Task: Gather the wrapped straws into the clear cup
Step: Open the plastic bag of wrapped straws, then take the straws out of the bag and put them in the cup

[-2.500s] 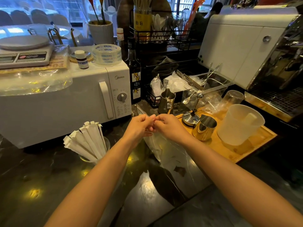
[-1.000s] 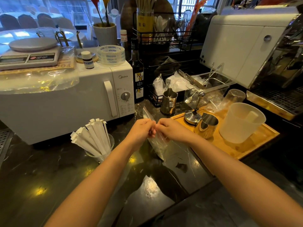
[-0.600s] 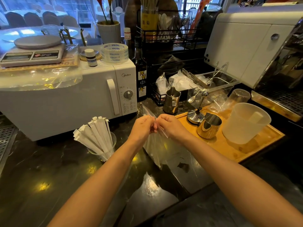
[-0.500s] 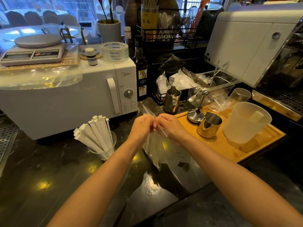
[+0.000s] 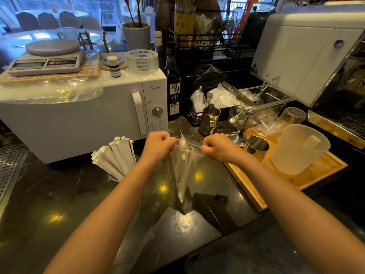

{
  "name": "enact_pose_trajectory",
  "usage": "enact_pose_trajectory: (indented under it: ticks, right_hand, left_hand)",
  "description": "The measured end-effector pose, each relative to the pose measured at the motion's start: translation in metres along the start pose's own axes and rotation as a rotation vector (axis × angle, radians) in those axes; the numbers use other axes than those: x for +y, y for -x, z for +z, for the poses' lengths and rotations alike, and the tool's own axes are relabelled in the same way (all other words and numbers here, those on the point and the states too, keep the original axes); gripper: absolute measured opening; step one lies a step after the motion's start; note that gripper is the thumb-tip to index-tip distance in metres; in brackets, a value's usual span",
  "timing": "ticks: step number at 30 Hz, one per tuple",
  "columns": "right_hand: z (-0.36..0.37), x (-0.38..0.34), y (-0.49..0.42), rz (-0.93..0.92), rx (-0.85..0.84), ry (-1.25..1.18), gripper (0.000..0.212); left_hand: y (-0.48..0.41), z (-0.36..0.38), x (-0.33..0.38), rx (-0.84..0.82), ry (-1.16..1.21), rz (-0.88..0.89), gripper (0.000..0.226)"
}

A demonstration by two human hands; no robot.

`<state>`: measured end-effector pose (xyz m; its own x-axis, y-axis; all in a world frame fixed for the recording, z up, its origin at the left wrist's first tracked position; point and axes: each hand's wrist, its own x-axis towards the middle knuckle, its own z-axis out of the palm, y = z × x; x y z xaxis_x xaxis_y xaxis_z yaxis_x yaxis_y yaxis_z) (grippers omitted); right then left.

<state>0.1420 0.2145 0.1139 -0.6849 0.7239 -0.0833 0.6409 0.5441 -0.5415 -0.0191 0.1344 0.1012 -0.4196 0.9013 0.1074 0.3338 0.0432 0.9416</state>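
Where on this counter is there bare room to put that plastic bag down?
Bare dark counter lies left of the left hand, before the microwave and clear cup of wrapped straws. The wooden tray to the right is crowded.

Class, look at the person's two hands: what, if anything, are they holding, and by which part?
Both the left hand and right hand grip a clear plastic bag by its top edge, one at each side.

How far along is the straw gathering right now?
Done: a bunch of white paper-wrapped straws stands in the clear cup. In hand: left hand and right hand pull the clear plastic bag apart. Left: moving any straws inside into the cup; its contents are unclear.
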Motion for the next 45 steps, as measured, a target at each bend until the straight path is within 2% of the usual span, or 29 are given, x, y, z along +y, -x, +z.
enact_pose_trajectory:
  ticks: [4,7,10,14,17,20,23,26,29,33,37,41,43,45]
  right_hand:
    - [-0.007,0.003,0.006,0.089,-0.166,0.138,0.023]
    - [-0.004,0.005,0.007,0.210,-0.204,0.117,0.029]
    - [-0.004,0.008,0.008,0.322,-0.188,-0.031,0.035]
    - [-0.007,0.013,0.017,0.392,-0.198,-0.284,0.030]
    - [-0.003,0.017,0.023,0.420,-0.315,-0.352,0.026]
    - [-0.001,0.024,0.026,0.430,-0.408,-0.664,0.008]
    - [0.002,0.035,0.027,0.411,-0.467,-1.163,0.027]
    - [0.015,0.047,0.024,0.273,-0.623,-1.531,0.056]
    - [0.029,0.055,0.021,0.238,-0.712,-1.694,0.083]
    - [0.044,0.049,0.014,0.247,-0.774,-1.673,0.100]
    - [0.050,0.023,0.006,0.189,-0.797,-1.653,0.081]
    - [0.062,0.001,0.001,0.160,-0.781,-1.715,0.069]
    - [0.070,-0.006,-0.004,0.206,-0.773,-1.803,0.055]
    - [0.076,-0.015,-0.010,0.248,-0.770,-1.823,0.056]
  left_hand:
    - [-0.003,-0.004,0.002,0.038,-0.060,0.024,0.036]
    - [-0.002,-0.002,0.006,0.055,-0.118,0.054,0.032]
    - [-0.003,-0.001,0.008,0.112,-0.140,0.059,0.030]
    - [-0.001,0.004,0.016,0.156,-0.191,0.101,0.033]
    - [0.001,0.007,0.028,0.047,-0.263,0.169,0.032]
    - [0.003,0.006,0.042,-0.160,-0.307,0.211,0.018]
    - [0.005,0.002,0.055,-0.257,-0.380,0.284,0.016]
    - [0.007,0.000,0.067,-0.343,-0.448,0.311,0.017]
    - [0.009,-0.004,0.079,-0.406,-0.485,0.340,0.015]
    - [0.016,-0.007,0.092,-0.480,-0.535,0.414,0.015]
    - [0.027,-0.006,0.098,-0.582,-0.587,0.456,0.017]
    - [0.037,-0.012,0.098,-0.604,-0.575,0.451,0.021]
    - [0.041,-0.019,0.097,-0.592,-0.549,0.439,0.022]
    - [0.044,-0.028,0.094,-0.583,-0.508,0.402,0.023]
